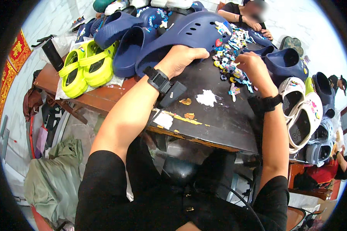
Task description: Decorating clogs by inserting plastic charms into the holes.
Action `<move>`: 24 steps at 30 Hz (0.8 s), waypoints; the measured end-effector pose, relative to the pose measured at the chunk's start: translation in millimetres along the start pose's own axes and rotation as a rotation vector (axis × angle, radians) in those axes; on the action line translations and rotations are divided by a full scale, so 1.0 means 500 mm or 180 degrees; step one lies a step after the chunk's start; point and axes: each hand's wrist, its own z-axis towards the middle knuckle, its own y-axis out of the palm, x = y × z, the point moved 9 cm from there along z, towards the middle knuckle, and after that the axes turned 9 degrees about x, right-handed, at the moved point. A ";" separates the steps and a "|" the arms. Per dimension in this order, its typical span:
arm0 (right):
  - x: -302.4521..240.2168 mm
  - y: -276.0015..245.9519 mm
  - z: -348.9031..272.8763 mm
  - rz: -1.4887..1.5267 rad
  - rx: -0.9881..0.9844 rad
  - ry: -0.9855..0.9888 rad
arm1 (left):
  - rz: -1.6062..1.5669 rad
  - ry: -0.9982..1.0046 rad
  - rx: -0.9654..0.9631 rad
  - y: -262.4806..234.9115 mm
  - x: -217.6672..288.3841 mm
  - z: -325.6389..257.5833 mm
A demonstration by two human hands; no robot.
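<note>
My left hand (pixel 180 58) grips a large navy blue clog (pixel 177 36) from its near side, thumb stretched along the lower edge and the other fingers hidden. The clog is tilted, its holed top turned toward me. A strawberry charm (pixel 219 42) and a pale charm (pixel 222 27) sit on its toe. My right hand (pixel 253 68) is over the right edge of a pile of small colourful shoe charms (pixel 229 63). Its fingers are curled together at the tips; whatever lies between them is too small to make out.
Lime green clogs (pixel 91 65) and more navy clogs (pixel 128 52) crowd the table's left side. White clogs (pixel 304 119) and another navy clog (pixel 287 63) stand right. The dark table (pixel 223 123) has a worn front edge. Across it, another person's hands (pixel 254 25) work.
</note>
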 end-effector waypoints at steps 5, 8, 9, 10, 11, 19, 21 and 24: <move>-0.029 0.029 -0.005 0.0012 -0.0093 -0.0177 | 0.0005 -0.0061 -0.0022 -0.003 0.000 -0.002; -0.021 0.047 -0.016 -0.0244 -0.0149 -0.0058 | -0.0008 0.0001 -0.0022 0.002 0.010 -0.005; -0.010 0.058 -0.022 -0.0319 -0.0259 -0.0076 | -0.0045 -0.0011 -0.0035 0.004 0.008 -0.007; -0.003 0.062 -0.026 -0.0283 -0.0301 -0.0048 | -0.0081 -0.0023 -0.0049 0.007 0.007 -0.008; -0.004 0.063 -0.026 -0.0238 -0.0345 -0.0024 | -0.0061 0.0003 -0.0054 0.008 0.008 -0.009; -0.003 0.072 -0.026 0.0140 -0.0433 0.0087 | -0.0028 -0.0210 -0.0084 0.005 -0.007 -0.011; 0.012 0.073 -0.024 0.0190 -0.0409 0.0326 | 0.0006 -0.0265 -0.0151 0.007 -0.010 -0.009; 0.010 0.019 -0.016 0.0269 0.0411 0.0181 | -0.0045 -0.0087 -0.0208 0.013 -0.003 -0.006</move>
